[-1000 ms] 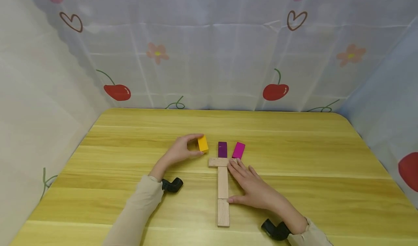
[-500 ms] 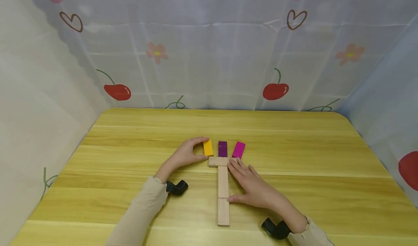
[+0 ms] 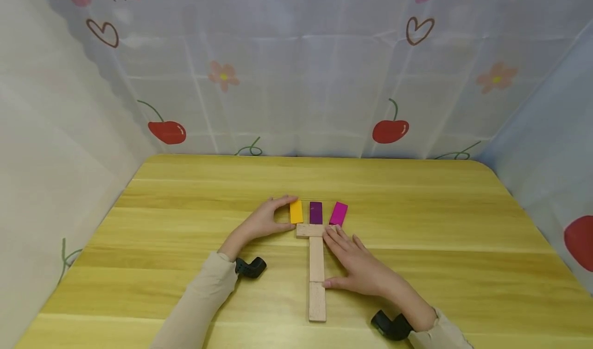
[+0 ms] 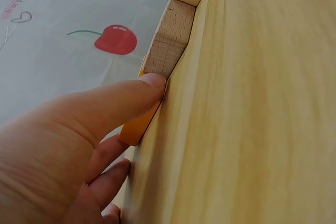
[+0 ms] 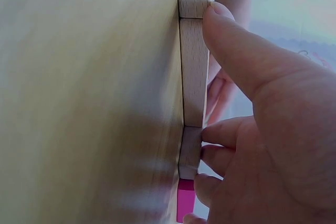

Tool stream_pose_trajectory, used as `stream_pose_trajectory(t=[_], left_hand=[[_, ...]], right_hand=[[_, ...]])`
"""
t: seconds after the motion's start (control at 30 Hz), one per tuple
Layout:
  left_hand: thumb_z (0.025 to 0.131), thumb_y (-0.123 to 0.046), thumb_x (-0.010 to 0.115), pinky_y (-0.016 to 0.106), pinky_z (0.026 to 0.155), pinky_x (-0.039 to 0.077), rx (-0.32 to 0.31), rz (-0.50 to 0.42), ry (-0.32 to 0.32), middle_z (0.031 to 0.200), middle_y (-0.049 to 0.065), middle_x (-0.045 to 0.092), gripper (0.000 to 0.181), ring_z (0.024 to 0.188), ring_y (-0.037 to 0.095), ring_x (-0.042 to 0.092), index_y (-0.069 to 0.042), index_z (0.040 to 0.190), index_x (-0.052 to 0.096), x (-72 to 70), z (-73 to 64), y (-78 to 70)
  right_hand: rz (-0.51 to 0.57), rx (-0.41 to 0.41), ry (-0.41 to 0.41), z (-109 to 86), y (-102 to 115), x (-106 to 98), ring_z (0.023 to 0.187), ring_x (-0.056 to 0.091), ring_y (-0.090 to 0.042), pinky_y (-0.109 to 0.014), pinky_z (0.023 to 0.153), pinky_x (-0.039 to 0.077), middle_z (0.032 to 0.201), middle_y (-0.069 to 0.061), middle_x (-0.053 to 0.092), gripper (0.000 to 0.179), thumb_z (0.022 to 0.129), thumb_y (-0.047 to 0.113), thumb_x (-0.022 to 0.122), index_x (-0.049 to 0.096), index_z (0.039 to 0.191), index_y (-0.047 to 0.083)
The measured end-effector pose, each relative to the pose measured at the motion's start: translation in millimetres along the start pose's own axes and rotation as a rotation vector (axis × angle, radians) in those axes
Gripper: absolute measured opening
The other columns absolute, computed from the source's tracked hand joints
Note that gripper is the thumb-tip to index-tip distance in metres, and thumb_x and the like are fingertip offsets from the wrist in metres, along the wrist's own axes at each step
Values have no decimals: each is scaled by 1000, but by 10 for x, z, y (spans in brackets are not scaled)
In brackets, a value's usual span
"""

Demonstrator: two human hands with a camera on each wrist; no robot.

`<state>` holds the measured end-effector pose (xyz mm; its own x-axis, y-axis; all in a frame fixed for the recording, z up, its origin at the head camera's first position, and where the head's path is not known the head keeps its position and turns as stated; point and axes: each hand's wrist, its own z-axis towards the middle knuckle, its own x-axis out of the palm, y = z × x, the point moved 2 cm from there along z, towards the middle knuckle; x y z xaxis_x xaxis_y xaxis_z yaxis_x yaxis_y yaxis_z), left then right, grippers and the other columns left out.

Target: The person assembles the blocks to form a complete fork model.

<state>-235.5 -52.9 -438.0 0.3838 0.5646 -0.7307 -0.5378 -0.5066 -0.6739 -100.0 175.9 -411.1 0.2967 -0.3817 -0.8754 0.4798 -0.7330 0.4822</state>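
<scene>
My left hand (image 3: 265,219) pinches a small yellow block (image 3: 296,212) by its two ends, thumb near and fingertips far. The block lies flat just beyond the left end of a plain wooden crosspiece (image 3: 307,230). Below the crosspiece, two wooden blocks, an upper one (image 3: 317,259) and a lower one (image 3: 317,302), run end to end toward me. My right hand (image 3: 363,272) rests on the wood with fairly straight fingers: fingertips on the crosspiece's right end, thumb at the joint of the lower blocks. A purple block (image 3: 316,213) stands off the crosspiece's middle, and a magenta block (image 3: 338,213) slants at its right.
The blocks lie on a yellow wood-grain table (image 3: 440,215). A printed white curtain (image 3: 296,91) hangs behind its far edge. Black wrist mounts, one on the left wrist (image 3: 251,267) and one on the right (image 3: 391,326), stick out over the tabletop.
My left hand has brought the yellow block to the right and slightly nearer, straightening it beside the purple block. In the last half second it barely shifts. My right hand stays put.
</scene>
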Motion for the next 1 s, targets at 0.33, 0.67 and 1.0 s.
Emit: stream_pose_trajectory(t=[0.33,0.67,1.0], left_hand=[[82,-23,74,44,110,10,-22,12,13,141,12,42,67,132,28,32,-8,140,44,51,-84,19],[82,-24,74,46,110,13,-29,4,6,141,11,41,67,132,30,31,-9,140,44,36,-88,51],[83,-26,74,44,108,22,-31,-29,4,142,10,41,68,131,29,32,-10,142,43,34,-147,89]], right_hand=[[30,-6,0,-36,16,61,139,2,-33,-62,104,8,153,-15,9,96,84,59,57,19,147,-2],[29,4,10,-6,1,62,139,1,-30,-60,105,7,154,-13,8,96,84,58,58,17,148,0],[65,-28,-30,1,-30,79,139,2,-32,-60,105,8,153,-15,11,90,86,53,59,20,148,1]])
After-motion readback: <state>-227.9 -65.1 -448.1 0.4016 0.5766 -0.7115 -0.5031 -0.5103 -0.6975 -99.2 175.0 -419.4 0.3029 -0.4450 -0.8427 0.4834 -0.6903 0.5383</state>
